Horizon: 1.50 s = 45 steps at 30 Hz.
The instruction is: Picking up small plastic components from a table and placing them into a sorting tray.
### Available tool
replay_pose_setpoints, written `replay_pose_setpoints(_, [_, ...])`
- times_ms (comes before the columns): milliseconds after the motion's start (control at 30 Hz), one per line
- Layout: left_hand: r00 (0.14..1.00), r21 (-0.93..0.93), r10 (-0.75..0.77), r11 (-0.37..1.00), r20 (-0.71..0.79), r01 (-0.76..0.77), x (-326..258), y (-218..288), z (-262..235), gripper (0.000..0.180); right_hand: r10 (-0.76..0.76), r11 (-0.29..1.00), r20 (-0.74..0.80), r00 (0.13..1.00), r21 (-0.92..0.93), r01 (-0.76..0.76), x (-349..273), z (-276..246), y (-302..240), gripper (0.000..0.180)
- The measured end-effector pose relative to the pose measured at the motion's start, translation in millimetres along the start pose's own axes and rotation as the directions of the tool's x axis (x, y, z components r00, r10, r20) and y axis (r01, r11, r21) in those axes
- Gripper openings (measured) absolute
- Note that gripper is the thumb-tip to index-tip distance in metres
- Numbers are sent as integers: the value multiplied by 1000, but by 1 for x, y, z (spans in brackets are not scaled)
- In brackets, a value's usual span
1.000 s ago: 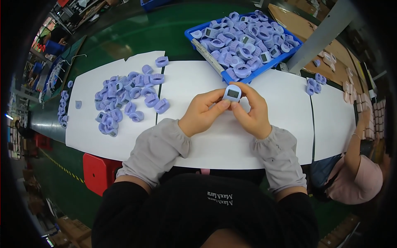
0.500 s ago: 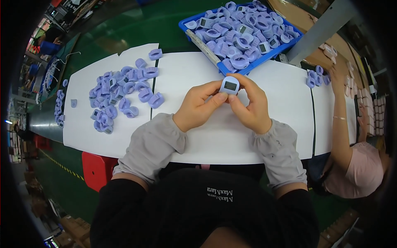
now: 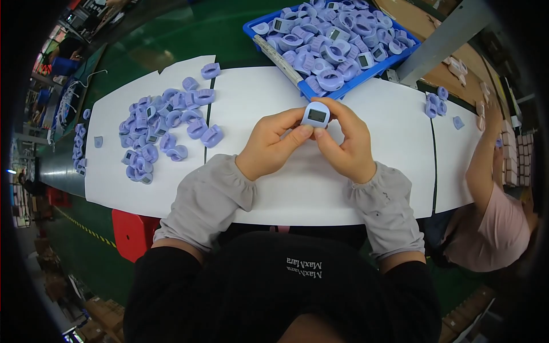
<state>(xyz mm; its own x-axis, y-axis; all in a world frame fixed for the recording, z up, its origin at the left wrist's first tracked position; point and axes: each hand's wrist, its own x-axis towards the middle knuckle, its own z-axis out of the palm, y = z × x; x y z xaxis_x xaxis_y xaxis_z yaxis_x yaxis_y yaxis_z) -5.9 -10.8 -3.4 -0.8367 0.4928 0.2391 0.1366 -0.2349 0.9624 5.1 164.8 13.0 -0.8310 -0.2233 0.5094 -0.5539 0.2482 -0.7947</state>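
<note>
A small lilac device with a dark display [image 3: 315, 115] is held upright between both hands, its screen facing me. My left hand [image 3: 274, 143] pinches its left side, thumb at the lower edge. On the other side my right hand [image 3: 347, 143] grips it between thumb and forefinger. Just beyond my fingers stands a blue tray [image 3: 366, 80], heaped with lilac devices [image 3: 326, 46] of the same kind, several with their displays showing. To the left, a loose pile of lilac devices [image 3: 166, 117] lies on the white table covering [image 3: 274, 200].
A grey metal post [image 3: 440, 43] rises beside the tray. At the right a co-worker in a pink top [image 3: 486, 240] reaches over the table, near a few lilac devices [image 3: 436, 106]. A red stool [image 3: 132, 234] stands at the table's near left edge.
The device stays in both hands, turned slightly, its display tilting a little differently. At the right, the co-worker's arm has moved rightward, and a lilac piece now lies apart from the small group there.
</note>
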Motion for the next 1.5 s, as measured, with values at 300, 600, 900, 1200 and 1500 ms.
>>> replay_pose_setpoints(300, [999, -41, -26, 999, -19, 25, 0, -2, 0, 31, 14, 1000, 13, 1000, 12, -14, 0, 0, -1, 42])
replay_pose_setpoints(600, [1000, 111, -1, 994, -20, 3, 0, 2, -7, 32, -7, 1000, 98, 995, 16, 5, 4, -7, 0, 46])
replay_pose_setpoints(900, [995, 15, -80, 997, 65, 79, 0, 8, -6, 34, 14, 1000, 87, 996, -27, -11, 3, -6, 1, 44])
replay_pose_setpoints(1200, [997, 24, -35, 999, 67, 34, 0, 8, -6, 36, 34, 999, 94, 995, -7, -34, 3, -7, 0, 44])
replay_pose_setpoints(1500, [991, 8, -90, 996, 96, 90, 0, 7, -6, 37, 39, 997, 38, 999, -65, -37, 1, -2, 0, 50])
